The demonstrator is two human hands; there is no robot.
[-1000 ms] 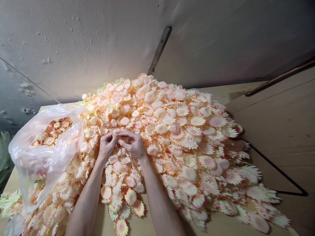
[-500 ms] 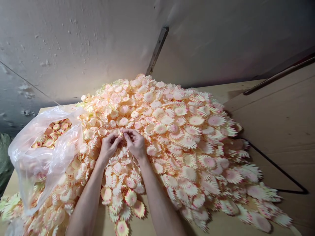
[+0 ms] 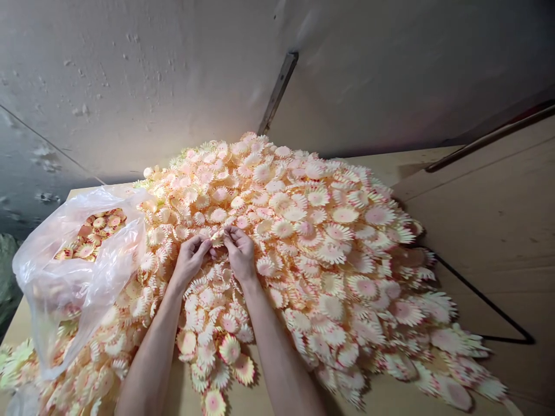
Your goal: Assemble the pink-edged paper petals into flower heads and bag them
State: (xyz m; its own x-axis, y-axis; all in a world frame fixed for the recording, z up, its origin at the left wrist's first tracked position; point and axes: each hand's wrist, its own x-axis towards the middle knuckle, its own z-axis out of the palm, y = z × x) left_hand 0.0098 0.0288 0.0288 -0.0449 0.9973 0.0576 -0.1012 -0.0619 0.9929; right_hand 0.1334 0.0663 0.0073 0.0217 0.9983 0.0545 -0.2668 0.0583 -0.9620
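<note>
Both hands meet low over the middle of a large heap of pale, fringed artificial flower pieces (image 3: 333, 251) with pink centres and red-tipped edges. Between my fingertips is a small cream artificial flower piece (image 3: 218, 238). My right hand (image 3: 240, 251) pinches it from the right with thumb and forefinger. From the left, my left hand (image 3: 193, 257) has its fingers curled against the same piece. Its exact outline is partly hidden by the fingers. Several loose pieces lie on the table below my wrists, between the forearms.
A translucent plastic bag (image 3: 99, 283) with smaller red-edged flower pieces (image 3: 97, 231) stands open at the left. The heap covers much of the wooden table (image 3: 247, 398). A grey wall (image 3: 151, 86) rises behind; a cardboard sheet (image 3: 489, 231) and a black bent rod (image 3: 485, 297) are at the right.
My hands have drawn slightly apart, and more of the flower piece shows between the fingertips. The heap and bag look the same.
</note>
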